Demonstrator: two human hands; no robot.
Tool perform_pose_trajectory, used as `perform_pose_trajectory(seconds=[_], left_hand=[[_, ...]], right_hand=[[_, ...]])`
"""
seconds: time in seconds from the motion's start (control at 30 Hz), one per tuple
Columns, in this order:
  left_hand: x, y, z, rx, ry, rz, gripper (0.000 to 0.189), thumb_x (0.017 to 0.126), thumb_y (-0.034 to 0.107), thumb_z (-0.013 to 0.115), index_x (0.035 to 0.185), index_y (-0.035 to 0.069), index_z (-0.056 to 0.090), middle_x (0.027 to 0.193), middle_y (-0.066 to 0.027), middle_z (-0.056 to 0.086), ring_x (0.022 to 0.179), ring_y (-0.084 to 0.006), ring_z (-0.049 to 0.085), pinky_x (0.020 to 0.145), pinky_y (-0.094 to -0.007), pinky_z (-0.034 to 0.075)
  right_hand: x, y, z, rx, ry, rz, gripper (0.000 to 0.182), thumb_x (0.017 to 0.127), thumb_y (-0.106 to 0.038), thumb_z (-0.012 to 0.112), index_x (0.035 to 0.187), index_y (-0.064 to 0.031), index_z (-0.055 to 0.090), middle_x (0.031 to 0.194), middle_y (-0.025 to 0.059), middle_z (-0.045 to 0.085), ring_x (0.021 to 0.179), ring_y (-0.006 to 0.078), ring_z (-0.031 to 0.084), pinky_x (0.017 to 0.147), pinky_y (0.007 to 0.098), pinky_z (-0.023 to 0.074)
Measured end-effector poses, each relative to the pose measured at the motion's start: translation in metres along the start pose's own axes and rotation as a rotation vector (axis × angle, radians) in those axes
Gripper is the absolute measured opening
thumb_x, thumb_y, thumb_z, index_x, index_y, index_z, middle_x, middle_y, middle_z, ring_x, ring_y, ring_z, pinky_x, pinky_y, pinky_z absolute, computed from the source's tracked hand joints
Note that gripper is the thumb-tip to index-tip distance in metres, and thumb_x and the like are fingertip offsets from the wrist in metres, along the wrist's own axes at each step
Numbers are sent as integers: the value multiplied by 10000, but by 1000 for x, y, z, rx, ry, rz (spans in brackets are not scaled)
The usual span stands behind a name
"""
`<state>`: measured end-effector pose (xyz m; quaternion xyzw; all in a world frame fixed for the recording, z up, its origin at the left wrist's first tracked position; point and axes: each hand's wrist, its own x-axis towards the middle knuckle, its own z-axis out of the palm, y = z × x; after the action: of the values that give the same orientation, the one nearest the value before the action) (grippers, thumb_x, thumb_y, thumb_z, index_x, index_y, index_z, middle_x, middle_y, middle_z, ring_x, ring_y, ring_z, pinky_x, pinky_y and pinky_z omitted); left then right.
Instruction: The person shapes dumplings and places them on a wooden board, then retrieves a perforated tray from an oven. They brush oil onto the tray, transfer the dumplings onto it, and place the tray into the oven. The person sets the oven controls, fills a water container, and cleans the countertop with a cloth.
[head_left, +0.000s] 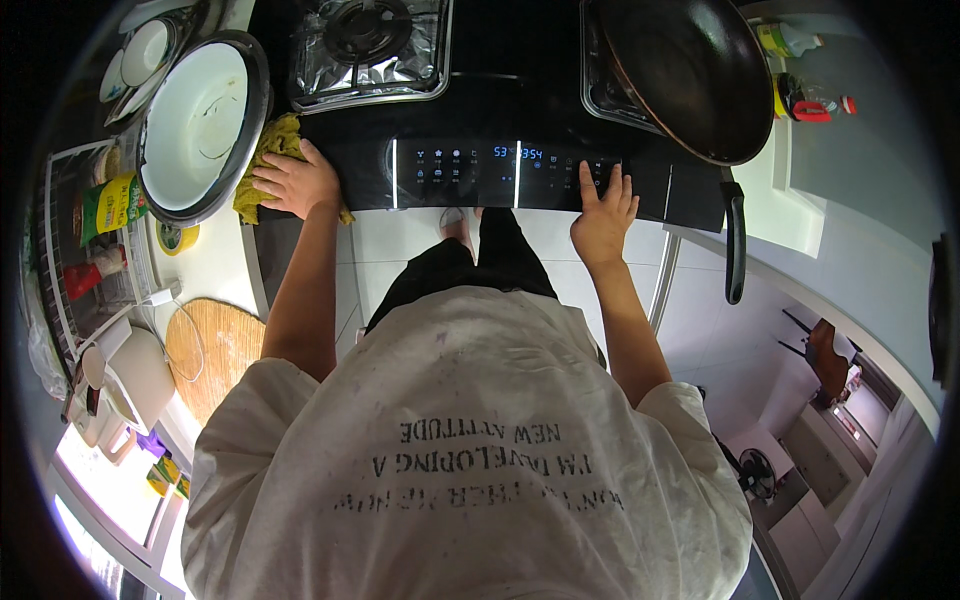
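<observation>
My left hand (304, 178) lies with fingers spread over a crumpled yellow-green cloth (279, 142) at the left end of the black glass cooktop's front. Part of the cloth is hidden beneath the hand. My right hand (604, 217) touches the right part of the touch control panel (487, 169) with its fingertips, fingers apart and nothing in them. The panel has lit blue icons and a digital display. Behind it on the left is a gas burner (367, 30) lined with foil. A large dark wok (690, 75) sits tilted on the right burner, its black handle (735, 247) pointing towards me.
A white enamel basin (196, 124) stands close left of my left hand. Beyond it are a wire rack (64, 247), a roll of yellow tape (178, 237) and a round wooden board (214, 337). Bottles (810, 101) stand right of the wok, whose handle overhangs the front edge.
</observation>
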<state>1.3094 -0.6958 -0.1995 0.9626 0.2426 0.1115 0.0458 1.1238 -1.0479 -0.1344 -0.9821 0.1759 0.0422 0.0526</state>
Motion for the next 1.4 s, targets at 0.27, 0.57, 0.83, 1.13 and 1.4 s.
perform_pose_trajectory(seconds=[0.27,0.57,0.83,1.13,1.4], left_hand=[[0,1,-1,-22,-4,-4,773,881,589,245,1389,8,211,1432,-266,169,1336,-419,122,1035,-591,115],[0,1,-1,-35,-15,-7,771,883,590,236,1393,12,203,1436,-263,157,1341,-416,103,1039,-587,99],[-1,1,-1,-24,-16,3,768,884,589,226,1394,16,199,1438,-266,148,1342,-417,100,1042,-583,93],[-1,2,-2,-12,-14,-1,761,885,583,226,1390,15,205,1435,-266,158,1339,-416,109,1042,-579,100],[0,1,0,-9,-16,-10,766,883,586,225,1392,14,202,1438,-259,158,1341,-411,106,1043,-576,102]], right_hand=[[-1,-21,2,50,7,-67,679,706,36,469,1337,-206,400,1417,229,204,1303,429,172,1052,561,87],[-2,10,1,-19,27,121,685,721,26,476,1355,-213,372,1411,248,205,1293,441,189,1045,570,109],[5,18,3,-38,7,100,672,726,26,477,1347,-213,385,1407,249,217,1299,428,192,1043,573,112],[-21,27,2,-43,45,37,705,711,57,482,1342,-246,389,1398,246,237,1281,428,234,1038,568,141],[-21,24,5,-71,-2,23,687,722,50,487,1343,-227,386,1406,225,236,1300,413,205,1052,555,129]])
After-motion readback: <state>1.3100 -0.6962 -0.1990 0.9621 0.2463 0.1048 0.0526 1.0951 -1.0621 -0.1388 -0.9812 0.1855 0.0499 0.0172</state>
